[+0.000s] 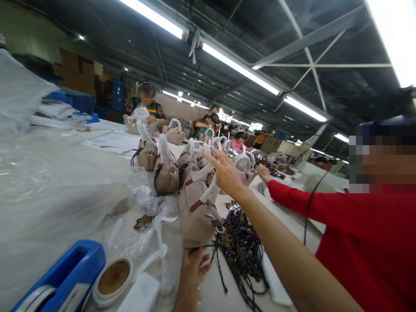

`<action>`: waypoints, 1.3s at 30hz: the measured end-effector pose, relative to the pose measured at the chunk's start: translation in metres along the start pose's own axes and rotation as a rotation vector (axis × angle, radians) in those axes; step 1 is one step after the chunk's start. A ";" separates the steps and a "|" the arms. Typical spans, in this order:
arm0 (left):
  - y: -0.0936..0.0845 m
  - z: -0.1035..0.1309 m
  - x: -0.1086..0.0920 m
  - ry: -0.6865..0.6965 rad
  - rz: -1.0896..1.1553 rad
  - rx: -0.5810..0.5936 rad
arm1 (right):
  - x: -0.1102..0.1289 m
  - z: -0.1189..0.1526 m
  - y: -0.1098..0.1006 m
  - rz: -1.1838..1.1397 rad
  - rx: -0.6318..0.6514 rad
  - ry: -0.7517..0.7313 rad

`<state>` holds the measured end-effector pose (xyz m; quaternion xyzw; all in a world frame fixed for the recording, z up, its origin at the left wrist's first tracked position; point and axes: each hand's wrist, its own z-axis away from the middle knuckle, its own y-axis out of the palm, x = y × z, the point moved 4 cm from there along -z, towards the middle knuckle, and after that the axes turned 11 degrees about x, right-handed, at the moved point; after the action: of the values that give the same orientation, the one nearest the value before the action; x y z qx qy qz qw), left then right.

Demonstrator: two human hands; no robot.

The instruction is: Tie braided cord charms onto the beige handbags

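Fingers of the right hand (226, 173) are spread wide and hold nothing; they hover just above the paper-wrapped handles of the nearest beige handbag (196, 212), the palm turned toward the row of bags beyond. Below, the left hand (191, 269) pinches the bag's bottom edge between thumb and curled fingers, which seems to steady it upright on the table (292, 221). This bag is boxy, of matte pebbled leather-like material, with brown tabs and a metal ring at the side. White wrapping covers its handles, probably to guard them from scuffs. Just right of the lower fingers lies a tangled heap of leopard-print cords (242, 251). To their left sit crinkled clear plastic bags (143, 197), a round tin (113, 279) and a blue tape dispenser (65, 277). Beyond the upper fingertips, more wrapped handbags (166, 171) stand in line, and a co-worker's red sleeve (312, 206) reaches in.
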<state>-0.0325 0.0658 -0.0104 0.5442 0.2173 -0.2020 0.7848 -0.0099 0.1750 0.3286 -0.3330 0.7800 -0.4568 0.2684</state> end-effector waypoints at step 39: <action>0.038 0.055 -0.039 0.433 -1.544 0.302 | -0.019 0.133 -0.189 -0.525 0.236 0.852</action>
<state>-0.0366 0.0301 0.0578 0.3679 0.6484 -0.6033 0.2833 0.1501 0.0507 0.4406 -0.2694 0.6532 -0.6891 -0.1611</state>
